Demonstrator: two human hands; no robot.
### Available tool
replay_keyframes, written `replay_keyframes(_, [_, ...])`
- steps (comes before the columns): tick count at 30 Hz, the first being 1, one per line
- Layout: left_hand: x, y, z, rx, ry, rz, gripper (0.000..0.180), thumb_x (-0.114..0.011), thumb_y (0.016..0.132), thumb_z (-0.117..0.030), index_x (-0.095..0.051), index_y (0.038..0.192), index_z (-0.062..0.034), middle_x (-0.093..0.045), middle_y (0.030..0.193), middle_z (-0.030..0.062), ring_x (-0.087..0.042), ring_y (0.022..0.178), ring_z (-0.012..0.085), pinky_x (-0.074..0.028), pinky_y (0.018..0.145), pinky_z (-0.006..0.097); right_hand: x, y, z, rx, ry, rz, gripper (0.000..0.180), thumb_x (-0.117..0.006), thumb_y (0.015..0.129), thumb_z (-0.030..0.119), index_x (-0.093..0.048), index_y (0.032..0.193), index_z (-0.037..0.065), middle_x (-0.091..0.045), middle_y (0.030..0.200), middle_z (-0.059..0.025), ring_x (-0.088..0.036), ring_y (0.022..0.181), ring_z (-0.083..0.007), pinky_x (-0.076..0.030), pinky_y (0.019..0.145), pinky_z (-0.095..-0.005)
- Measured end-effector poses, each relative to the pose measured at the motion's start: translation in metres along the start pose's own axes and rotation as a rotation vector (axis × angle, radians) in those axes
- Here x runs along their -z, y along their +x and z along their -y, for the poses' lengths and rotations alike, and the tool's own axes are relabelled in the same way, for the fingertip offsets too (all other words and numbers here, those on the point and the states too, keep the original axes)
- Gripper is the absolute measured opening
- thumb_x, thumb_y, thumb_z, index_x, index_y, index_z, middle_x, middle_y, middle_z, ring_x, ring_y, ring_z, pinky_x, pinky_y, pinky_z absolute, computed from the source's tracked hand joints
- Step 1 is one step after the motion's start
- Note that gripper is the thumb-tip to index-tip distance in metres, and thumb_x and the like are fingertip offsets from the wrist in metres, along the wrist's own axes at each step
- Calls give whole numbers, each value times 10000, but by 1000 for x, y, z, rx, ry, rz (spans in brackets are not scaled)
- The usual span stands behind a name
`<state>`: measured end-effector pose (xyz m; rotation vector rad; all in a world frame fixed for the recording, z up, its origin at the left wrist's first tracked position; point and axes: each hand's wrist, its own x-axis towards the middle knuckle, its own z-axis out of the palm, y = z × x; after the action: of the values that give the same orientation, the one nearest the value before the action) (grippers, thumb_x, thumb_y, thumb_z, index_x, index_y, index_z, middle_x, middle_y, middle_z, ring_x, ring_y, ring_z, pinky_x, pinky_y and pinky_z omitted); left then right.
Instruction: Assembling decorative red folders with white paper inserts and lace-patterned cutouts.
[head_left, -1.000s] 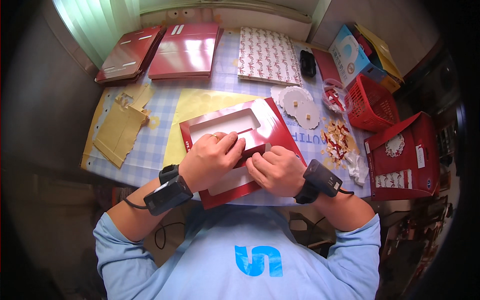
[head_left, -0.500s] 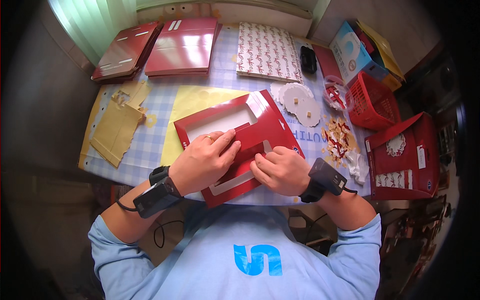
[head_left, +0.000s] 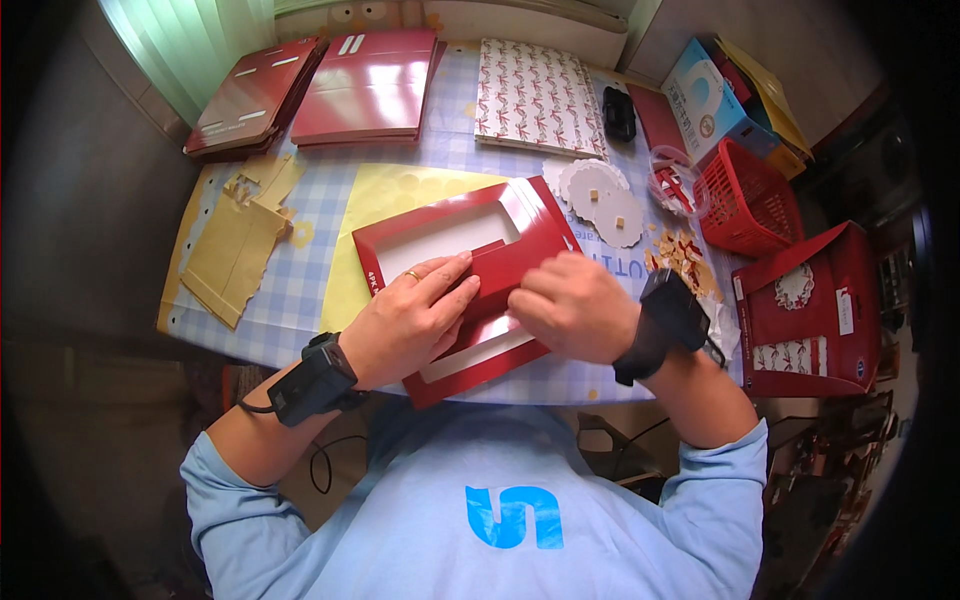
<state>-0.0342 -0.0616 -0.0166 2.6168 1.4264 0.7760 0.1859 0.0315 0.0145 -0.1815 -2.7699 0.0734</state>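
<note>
A glossy red cardboard folder (head_left: 425,215) with cut-out windows and white inner faces lies slanted in front of me, partly over a yellow sheet (head_left: 368,200). My left hand (head_left: 412,315) grips its middle panel, the fingers together on the red card and the thumb hidden. My right hand (head_left: 580,305) is closed over the folder's right part, fingers curled in. What lies under those curled fingers is hidden. Both wrists carry black strapped devices.
Stacks of red folders (head_left: 365,85) and a patterned white stack (head_left: 535,95) stand at the back. White scalloped cards (head_left: 600,200), a red basket (head_left: 745,205), small scraps (head_left: 675,258) and a finished-looking red folder (head_left: 805,310) are on the right. Torn tan cardboard (head_left: 235,240) lies left.
My right hand has risen and moved slightly right and away from me, its fingers curling tighter. The strip near it on the folder is now covered. My left hand stays nearly in place.
</note>
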Motion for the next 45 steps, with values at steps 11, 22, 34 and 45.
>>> replay_keyframes(11, [7,-3,-5,24,29,-24,398,-633,731,3,-593,1126,29,-574,1184,243,-569,1110,363,-456,994,422,-21,12,-17,182,-425,132,460,-621,766,156,-583,1162,-76,-601,1146,-190,-583,1020,-280,-454,922,-388])
replay_keyframes(22, [7,-6,-1,68,71,7,432,-644,736,-2,-581,1162,34,-564,1228,222,-555,1154,357,-461,985,437,-20,9,-15,188,-463,144,429,-533,821,135,-570,1193,-77,-601,1174,-217,-592,1040,-324,-442,956,-425])
replay_keyframes(34, [3,-3,-18,130,423,123,455,-516,814,-41,-515,1249,91,-536,1254,276,-540,1160,383,-433,1003,450,-34,13,-3,24,-551,180,500,-462,876,152,-463,1312,-93,-560,1186,-255,-559,1004,-278,-431,875,-373])
replay_keyframes(45, [-11,-3,-15,227,474,225,536,-473,869,-107,-394,1367,76,-453,1350,288,-495,1199,386,-379,1033,460,-42,11,4,-30,-645,206,506,-429,887,141,-433,1339,-87,-536,1196,-256,-530,1077,-318,-405,965,-418])
